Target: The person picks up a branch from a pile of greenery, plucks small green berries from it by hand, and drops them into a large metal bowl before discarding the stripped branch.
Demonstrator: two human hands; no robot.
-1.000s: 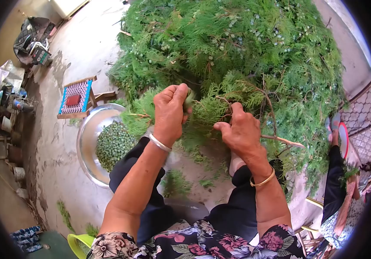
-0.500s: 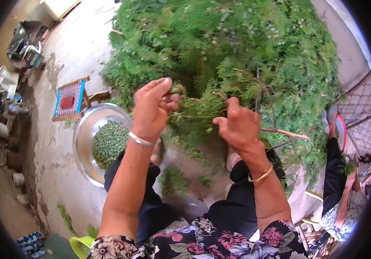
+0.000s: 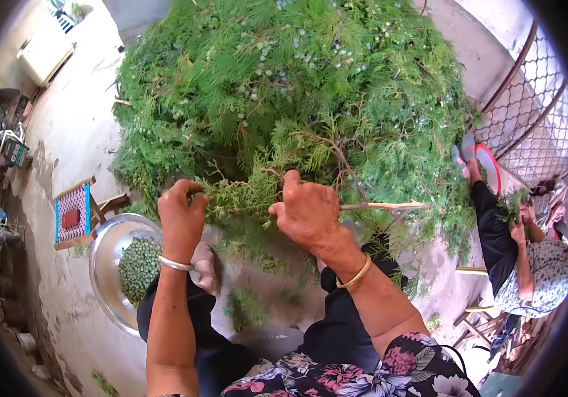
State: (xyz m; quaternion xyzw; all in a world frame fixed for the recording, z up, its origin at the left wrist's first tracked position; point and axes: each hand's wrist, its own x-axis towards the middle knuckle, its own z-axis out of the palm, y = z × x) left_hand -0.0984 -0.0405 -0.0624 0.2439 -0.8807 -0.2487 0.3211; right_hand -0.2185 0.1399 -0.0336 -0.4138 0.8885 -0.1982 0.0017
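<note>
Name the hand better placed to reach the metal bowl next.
Left. The left hand is on the metal bowl's side; the right hand grips the branch, farther away.

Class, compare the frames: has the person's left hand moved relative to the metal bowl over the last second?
Yes. The left hand has shifted left, closer to the rim of the metal bowl.

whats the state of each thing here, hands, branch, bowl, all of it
left hand, closed, pinching the branch foliage
right hand, closed around the branch
branch, held up in both hands, bare stem end pointing right
metal bowl, upright on the ground, partly filled
green berries, loose in the metal bowl
pile of cuttings, heaped on the ground
stool, upright beside the metal bowl
</note>
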